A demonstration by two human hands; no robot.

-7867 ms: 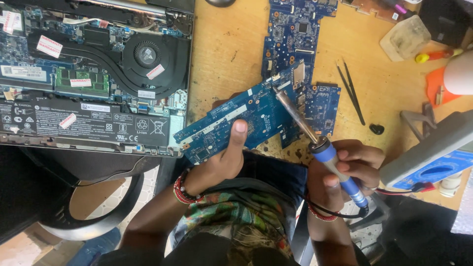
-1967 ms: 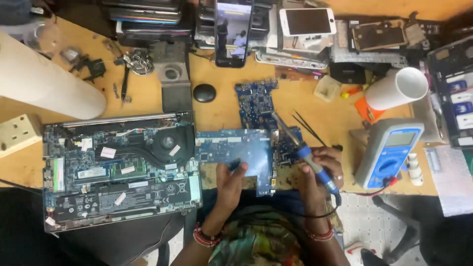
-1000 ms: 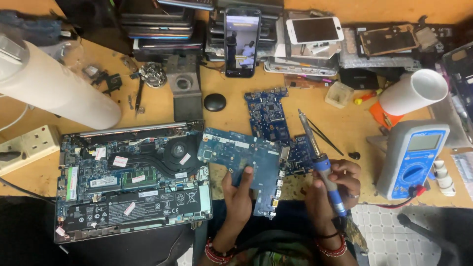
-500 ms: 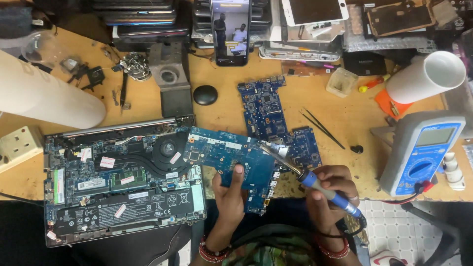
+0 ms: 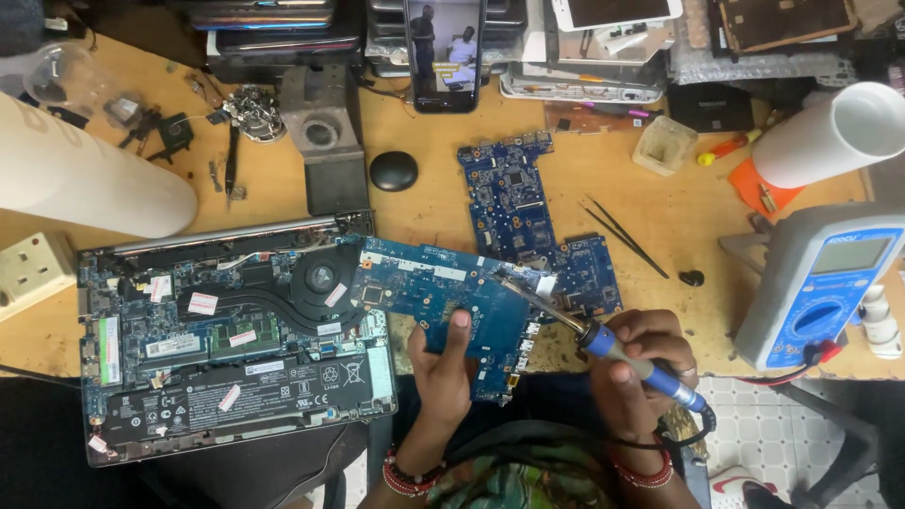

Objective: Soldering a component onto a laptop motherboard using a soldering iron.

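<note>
While the left hand (image 5: 441,372) rises from the bottom edge with beaded bracelets at the wrist, its thumb presses flat on the face of a blue circuit board (image 5: 443,302) and the fingers curl beneath it, gripping the board at its lower edge. Board: tilted, lying partly over the right corner of an opened laptop base (image 5: 226,358) and partly over the desk's front edge. Right hand (image 5: 636,363): closed in a pen-like grip round the blue handle of a soldering iron (image 5: 603,344), whose metal tip slants up and to the left and meets the board near its upper right corner; a black cord trails from the handle's rear. Surface: a worn wooden desk (image 5: 434,203), crowded; tiled floor shows below at right. Surroundings, left to right: a white wall socket (image 5: 33,273); a large white tube (image 5: 80,174) lying on its side; the laptop base with fan and battery exposed; a black round knob (image 5: 393,171); an upright phone (image 5: 443,52) with lit screen; a second blue circuit board (image 5: 533,221) just behind the iron's tip; black tweezers (image 5: 627,240); a white cup (image 5: 830,137) on its side; a blue multimeter (image 5: 825,292), propped up.
</note>
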